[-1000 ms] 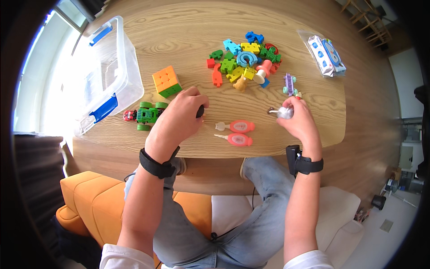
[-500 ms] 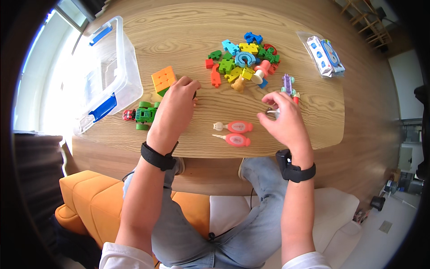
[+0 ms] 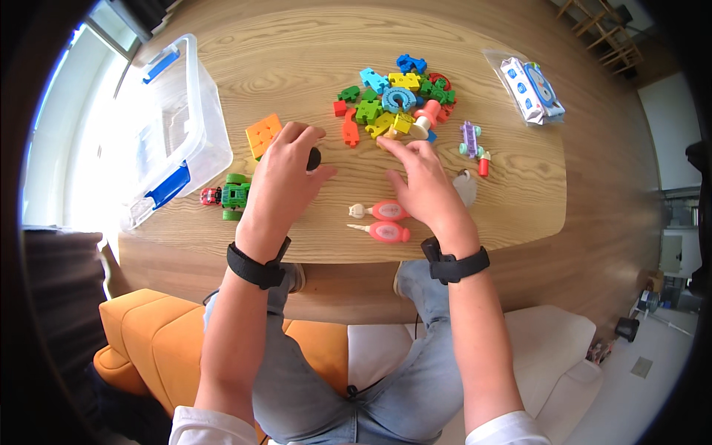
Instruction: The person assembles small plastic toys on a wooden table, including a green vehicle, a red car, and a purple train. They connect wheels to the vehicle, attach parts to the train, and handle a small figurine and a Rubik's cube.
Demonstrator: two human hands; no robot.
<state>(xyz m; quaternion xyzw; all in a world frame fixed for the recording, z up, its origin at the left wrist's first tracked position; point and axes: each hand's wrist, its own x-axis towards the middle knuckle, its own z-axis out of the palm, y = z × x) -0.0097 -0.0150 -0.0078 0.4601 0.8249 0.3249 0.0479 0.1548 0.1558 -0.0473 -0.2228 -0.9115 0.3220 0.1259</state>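
My left hand (image 3: pixel 284 174) hovers at the table's left side with thumb and fingers apart. Between them shows a dark rounded piece (image 3: pixel 314 159), mostly screened by the hand. Just beyond that hand is an orange-faced puzzle cube (image 3: pixel 263 134); a green toy truck (image 3: pixel 236 194) lies to its left, partly covered. My right hand (image 3: pixel 426 178) reaches over the table centre, fingers spread, its fingertips close to a small tan figure (image 3: pixel 398 127). Right of it rests a greyish-white item (image 3: pixel 465 187). Two pink-handled utensils (image 3: pixel 389 231) lie below the gap between the hands.
Colourful toy blocks (image 3: pixel 368 111) are heaped at the far middle. A clear plastic bin (image 3: pixel 211 126) with blue latches stands left. A wipes pack (image 3: pixel 532 90) lies far right, nearer a purple toy car (image 3: pixel 469 139) and a red-and-white piece (image 3: pixel 484 165). A small red car (image 3: pixel 211 196) touches the truck.
My right hand has moved left toward the middle, uncovering the greyish-white item. My left thumb and fingers have spread farther apart, and more of the dark piece shows.
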